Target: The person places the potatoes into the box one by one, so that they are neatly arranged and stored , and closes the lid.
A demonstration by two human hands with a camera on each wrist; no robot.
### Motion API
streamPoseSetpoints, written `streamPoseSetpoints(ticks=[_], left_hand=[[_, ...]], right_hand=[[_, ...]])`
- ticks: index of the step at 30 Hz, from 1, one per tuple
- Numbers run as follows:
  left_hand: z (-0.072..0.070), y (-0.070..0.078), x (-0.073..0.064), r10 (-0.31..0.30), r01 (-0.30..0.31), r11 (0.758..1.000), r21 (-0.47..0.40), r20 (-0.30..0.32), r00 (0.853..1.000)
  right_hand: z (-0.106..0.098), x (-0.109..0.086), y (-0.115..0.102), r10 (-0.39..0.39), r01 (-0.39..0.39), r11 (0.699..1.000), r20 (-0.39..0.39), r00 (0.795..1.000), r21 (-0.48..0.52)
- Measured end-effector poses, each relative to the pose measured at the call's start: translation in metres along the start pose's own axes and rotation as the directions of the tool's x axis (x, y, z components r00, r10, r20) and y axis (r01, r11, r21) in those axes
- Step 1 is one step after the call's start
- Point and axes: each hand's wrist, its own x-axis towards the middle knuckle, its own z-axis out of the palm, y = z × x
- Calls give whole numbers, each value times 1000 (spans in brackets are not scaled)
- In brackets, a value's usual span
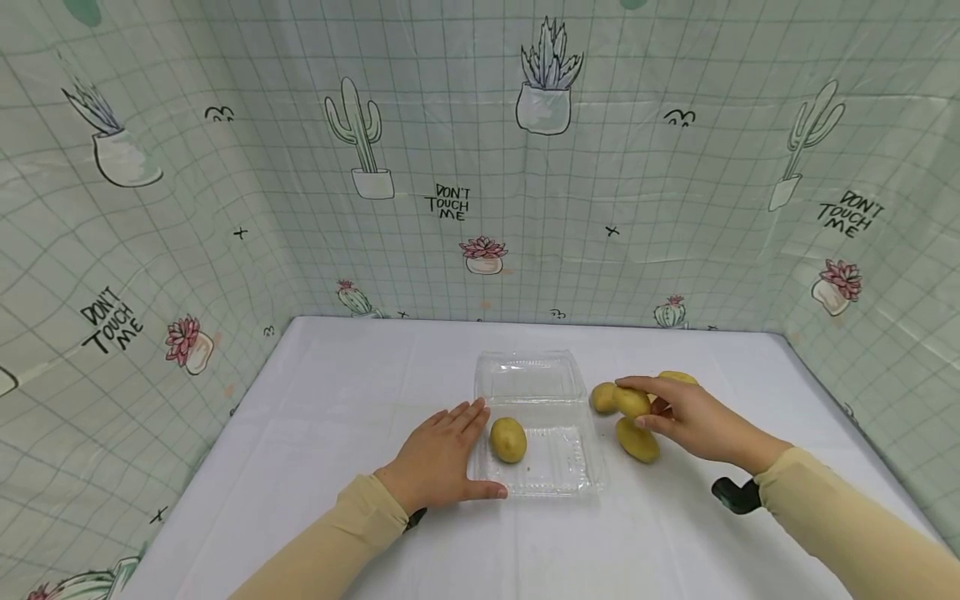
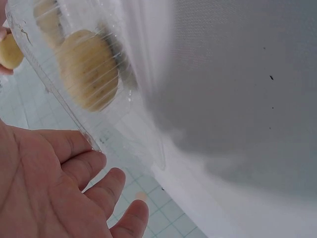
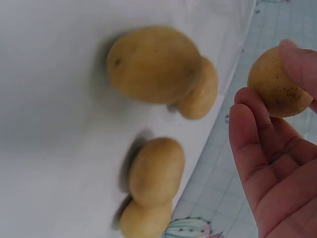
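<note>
A clear plastic clamshell container [image 1: 555, 458] lies with its lid folded back on the white table. One yellow potato [image 1: 508, 440] sits at the left of its base. My left hand [image 1: 438, 457] is at the container's left side, fingers extended along the edge and thumb by the front corner; the left wrist view shows its fingertips [image 2: 94, 161] right at the plastic rim. To the right of the container, my right hand [image 1: 701, 417] pinches another potato [image 3: 277, 84] between thumb and fingers, held above the table. Below and around it lie several loose potatoes [image 3: 156, 64].
A white cloth [image 1: 360, 375] covers the table. Patterned fabric [image 1: 480, 150] with cacti and lettering hangs at the back and both sides. The container's lid [image 1: 528, 379] extends towards the back, with one loose potato [image 1: 603, 398] close to its right side.
</note>
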Motion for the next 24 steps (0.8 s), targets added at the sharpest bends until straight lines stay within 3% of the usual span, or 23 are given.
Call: streamPoseSetpoints(ticks=[13, 18, 24], left_hand=[[0, 0, 0, -1, 1, 1000, -7, -3, 1000], [1, 0, 1, -7, 7, 1000, -13, 6, 1000], [0, 0, 0, 2, -2, 1000, -19, -11, 1000]], right_hand=[[26, 28, -26, -12, 12, 1000, 30, 999, 0], [39, 36, -32, 6, -8, 1000, 82, 997, 28], [52, 42, -40, -26, 23, 999, 116, 993, 28]])
